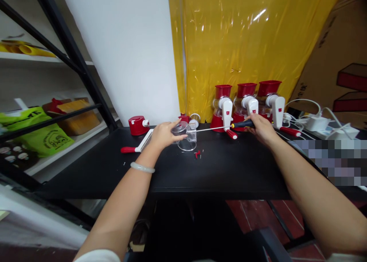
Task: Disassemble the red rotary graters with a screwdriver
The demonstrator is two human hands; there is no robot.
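The left hand (164,134) grasps a clear plastic housing (186,136) at mid-table (229,178); the right hand (262,129) is clenched on a screwdriver (226,126) whose tip meets that housing. The tip could slip if the housing turns. Small screws (198,153) lie just before the housing.

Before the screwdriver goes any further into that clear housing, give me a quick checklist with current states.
1. Left hand grips the clear housing: ok.
2. Right hand holds the screwdriver by its handle: ok.
3. Tip reaches the housing: ok; whether it sits in a screw head: cannot tell.
4. Housing rests on the table: ok.
5. Loose small parts lie just in front of the housing, near the work: not ok.
6. Crank handle lies apart on the left, out of the way: ok.
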